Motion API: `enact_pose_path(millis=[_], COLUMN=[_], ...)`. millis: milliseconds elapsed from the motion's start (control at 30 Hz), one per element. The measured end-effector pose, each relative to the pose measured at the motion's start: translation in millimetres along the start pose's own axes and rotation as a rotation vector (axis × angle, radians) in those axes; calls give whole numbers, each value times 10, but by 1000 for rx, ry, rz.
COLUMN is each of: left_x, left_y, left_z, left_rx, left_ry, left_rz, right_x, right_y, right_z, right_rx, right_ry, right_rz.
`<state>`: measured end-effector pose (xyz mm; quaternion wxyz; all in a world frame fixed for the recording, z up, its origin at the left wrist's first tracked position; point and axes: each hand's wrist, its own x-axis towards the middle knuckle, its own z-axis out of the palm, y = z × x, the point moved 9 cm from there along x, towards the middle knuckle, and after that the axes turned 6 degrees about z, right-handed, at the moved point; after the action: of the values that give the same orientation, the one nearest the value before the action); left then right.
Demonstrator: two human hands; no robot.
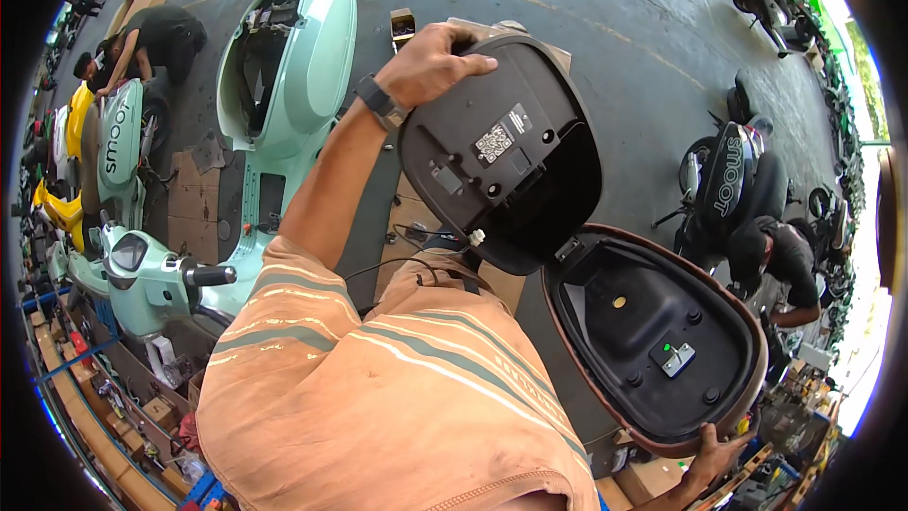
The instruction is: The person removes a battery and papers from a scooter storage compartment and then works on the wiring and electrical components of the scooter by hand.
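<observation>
Left fingers: the left hand (433,66) grasps the top rim of a black, rounded, hard-plastic storage bin (501,156); the thumb lies flat on its panel, and the other fingers pass behind the rim, mostly hidden.
Right fingers: the right hand (716,454) grips the narrow lower end of a brown-edged, teardrop-shaped scooter seat (653,341), thumb on the rim and fingers around its outer side.
Bin: just below and to the right of the left thumb, tilted, with a dark hollow along its right side.
Seat: above and to the left of the right fingers, its moulded black plastic underside facing up.
Hinge: a small dark metal joint (569,249) between the two hands, linking bin and seat.
Latch plate: a shiny silver metal bracket (674,360) on the seat's underside, near the right thumb.
Connector: a small white plastic plug (478,237) well below the left fingers, at the bin's lower edge.
Wrist: a dark-strapped watch (380,102) just behind the left fingers.
Scooter: a glossy mint-green scooter (326,66) left of the left fingers, its seat opening uncovered.
Far right: a person in dark clothing (776,270) bends beside a black scooter (724,170), above the right fingers.
</observation>
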<state>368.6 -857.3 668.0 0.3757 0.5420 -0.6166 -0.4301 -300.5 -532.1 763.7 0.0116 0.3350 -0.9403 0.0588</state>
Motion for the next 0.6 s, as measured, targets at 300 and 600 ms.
enact_pose_path(millis=[300,600], left_x=[1190,2256], left_y=[-745,-969], left_z=[-344,-442], left_rx=[-125,-132], left_ry=[302,513], left_rz=[-99,-120], right_x=[1636,3524], right_y=[-2516,-4462], right_z=[462,960], right_rx=[409,427], right_ry=[-203,-225], right_rz=[-310,-611])
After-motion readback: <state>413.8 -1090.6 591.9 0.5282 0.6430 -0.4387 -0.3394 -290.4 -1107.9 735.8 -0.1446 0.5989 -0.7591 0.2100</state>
